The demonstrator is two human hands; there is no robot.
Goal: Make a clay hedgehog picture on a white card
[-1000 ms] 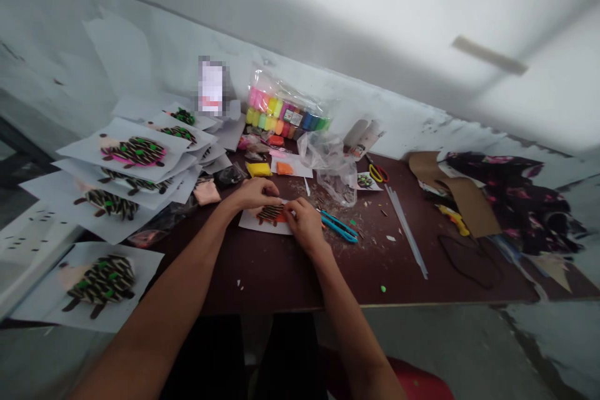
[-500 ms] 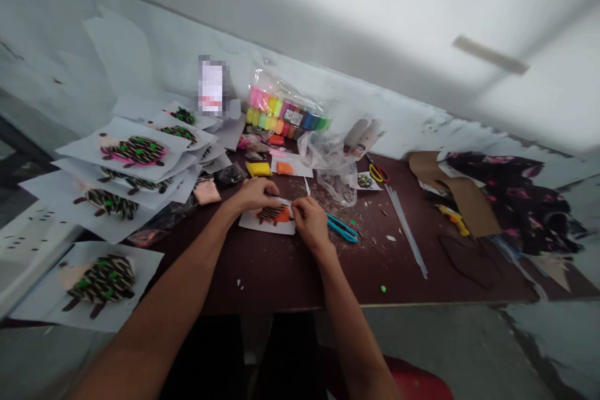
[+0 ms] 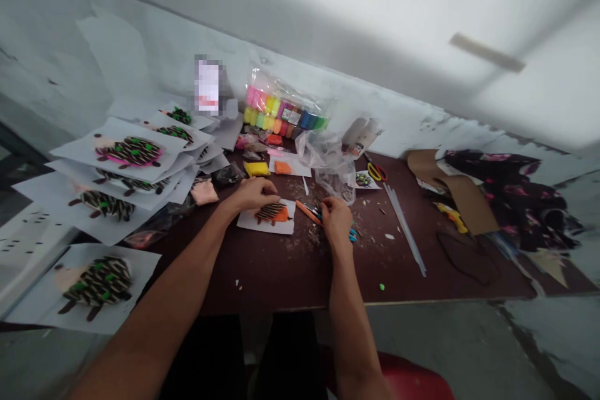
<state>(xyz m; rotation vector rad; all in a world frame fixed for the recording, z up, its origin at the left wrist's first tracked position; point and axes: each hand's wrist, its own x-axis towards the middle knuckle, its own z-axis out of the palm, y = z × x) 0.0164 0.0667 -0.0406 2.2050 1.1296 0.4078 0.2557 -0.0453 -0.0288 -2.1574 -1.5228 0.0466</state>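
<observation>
A white card point(image 3: 244, 223) with a hedgehog point(image 3: 272, 212) of dark striped pieces on orange clay lies at the middle of the table. My left hand point(image 3: 255, 194) is at the card's upper left edge, its fingers curled and the tips partly hidden. To the right of the card, my right hand point(image 3: 336, 215) has its fingertips pinched together low over scattered dark bits. Whatever they hold is too small to make out. Under and beside this hand, a blue-handled tool point(image 3: 352, 235) shows in part. An orange strip-like thing point(image 3: 307, 211) lies just left of the fingers.
Several finished hedgehog cards point(image 3: 126, 150) are stacked at left. Yellow clay point(image 3: 256, 169), orange clay point(image 3: 282, 167) and a bag of coloured clay point(image 3: 285, 109) stand behind. Scissors point(image 3: 376, 170), clear sticks point(image 3: 404, 228) and a yellow glue gun point(image 3: 450, 217) lie to the right.
My right hand has moved right, off the card to the bits and the blue-handled tool. More of the hedgehog and the orange strip-like thing now show. My left hand stays at the card.
</observation>
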